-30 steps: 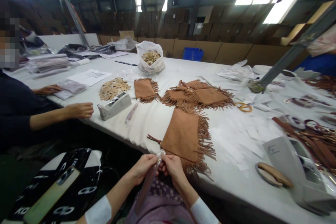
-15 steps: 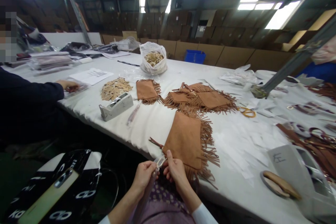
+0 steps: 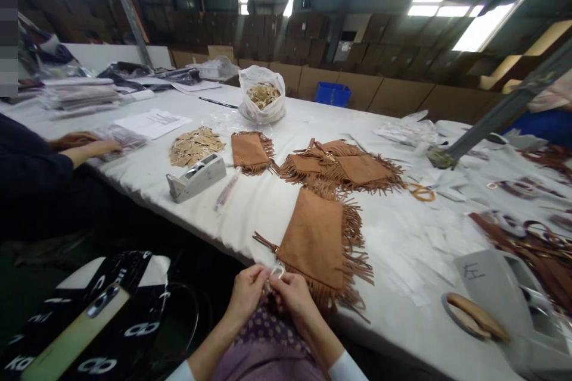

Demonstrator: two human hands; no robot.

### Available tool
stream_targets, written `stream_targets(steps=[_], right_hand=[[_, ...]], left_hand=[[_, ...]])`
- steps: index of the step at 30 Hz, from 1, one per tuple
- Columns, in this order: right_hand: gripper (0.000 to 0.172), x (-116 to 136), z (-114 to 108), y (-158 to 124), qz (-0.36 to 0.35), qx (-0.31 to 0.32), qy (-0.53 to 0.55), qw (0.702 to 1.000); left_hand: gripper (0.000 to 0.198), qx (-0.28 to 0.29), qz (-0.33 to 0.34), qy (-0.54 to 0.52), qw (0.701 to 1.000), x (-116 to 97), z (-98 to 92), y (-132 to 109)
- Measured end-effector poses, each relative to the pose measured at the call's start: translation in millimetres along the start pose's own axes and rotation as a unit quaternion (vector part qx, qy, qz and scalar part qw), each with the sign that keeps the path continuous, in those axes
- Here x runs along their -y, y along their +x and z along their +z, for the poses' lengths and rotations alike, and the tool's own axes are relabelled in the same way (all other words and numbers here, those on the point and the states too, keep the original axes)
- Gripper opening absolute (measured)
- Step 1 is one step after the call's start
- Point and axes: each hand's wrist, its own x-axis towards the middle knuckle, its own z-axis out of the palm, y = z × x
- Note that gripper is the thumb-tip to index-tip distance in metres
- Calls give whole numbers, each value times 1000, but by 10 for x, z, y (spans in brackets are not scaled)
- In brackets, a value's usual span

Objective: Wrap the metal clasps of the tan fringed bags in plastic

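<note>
A tan suede pouch with fringe (image 3: 318,239) lies at the near edge of the white table (image 3: 277,202). My left hand (image 3: 246,293) and my right hand (image 3: 292,296) meet just below its corner. Both pinch a small clear-wrapped metal ring (image 3: 277,272) between their fingertips. A thin brown strap (image 3: 264,241) sticks out from the pouch's near-left corner.
More fringed pouches (image 3: 344,168) and a single one (image 3: 248,152) lie further back, with a pile of tags (image 3: 195,145), a tape dispenser (image 3: 196,177) and a plastic bag (image 3: 263,97). Another person's hand (image 3: 100,147) rests at left. A second dispenser (image 3: 504,292) and brown straps (image 3: 540,244) sit right. A phone (image 3: 71,333) lies at lower left.
The other person's hands drew back toward the packets at left. My hands stayed together on the ring, and the strip hanging below them is no longer visible.
</note>
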Motion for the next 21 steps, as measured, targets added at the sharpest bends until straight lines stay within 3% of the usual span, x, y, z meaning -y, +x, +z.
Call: stream_targets(steps=[5,9,13,16,21], right_hand=[[31,-14,34,8,25,-5,27,999],[28,-10,52,42,41,-22,23,999],[27,15,33,56,49,-37,17,998],[36,38,12,60,48,-36,1,998],[40,73,9,71,-44,-52,-119,991]], left_hand=[[46,83,-44,-28,995,33,-87,-134],[40,4,-20,-68,997,-1,-11,-226],[23,-45,68,34,996,-66,65,-297],[14,-33,108,111,987,-110,59,-347],[11,11,137,121,983,-160,40,-385]])
